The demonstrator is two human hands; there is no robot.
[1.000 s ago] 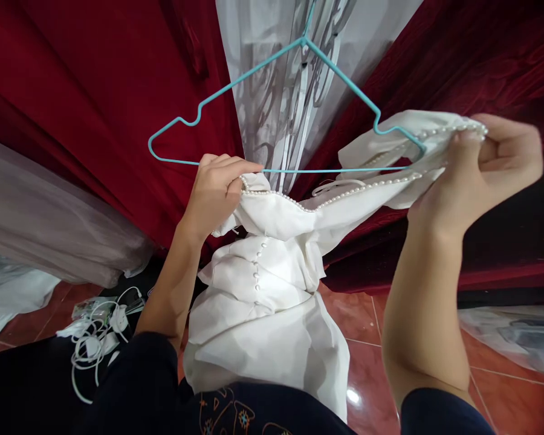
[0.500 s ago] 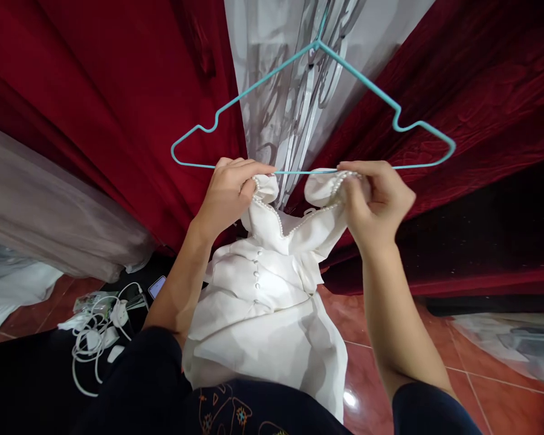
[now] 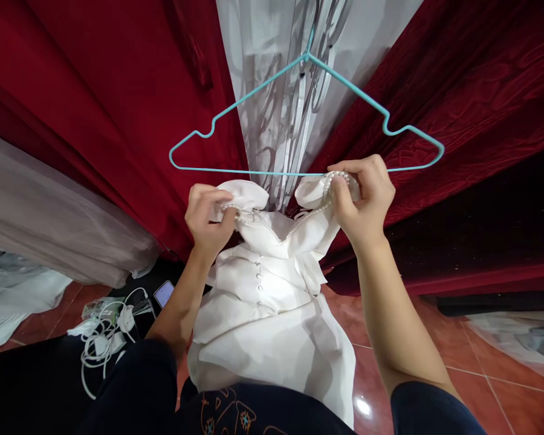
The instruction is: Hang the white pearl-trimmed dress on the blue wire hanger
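a person holds up a white dress (image 3: 272,314) by its two shoulders, just under the bottom bar of a turquoise wire hanger (image 3: 306,115) that hangs in front of red velvet curtains (image 3: 95,90). the left hand (image 3: 206,217) is closed in a tight grip on the left shoulder of the garment, fingers pinched over the pearl-beaded trim (image 3: 276,232) that runs along the v-shaped neckline. the right hand (image 3: 362,199) is likewise closed on the right shoulder, thumb and fingertips gripping the bead edge right at the hanger's bar, touching or nearly touching it. the left shoulder sits slightly lower, a little clear of the bar. the dress hangs down between the forearms, a row of small covered buttons (image 3: 258,281) running down its middle, its lower part gathered against the person's dark clothing. behind the hanger, a pale sheer fabric (image 3: 294,72) falls between the red curtains. on the red tiled floor (image 3: 435,338) at lower left lie a tangle of white cables and chargers (image 3: 102,338) and a phone (image 3: 164,293); a grey-beige draped cloth (image 3: 49,223) fills the left side.
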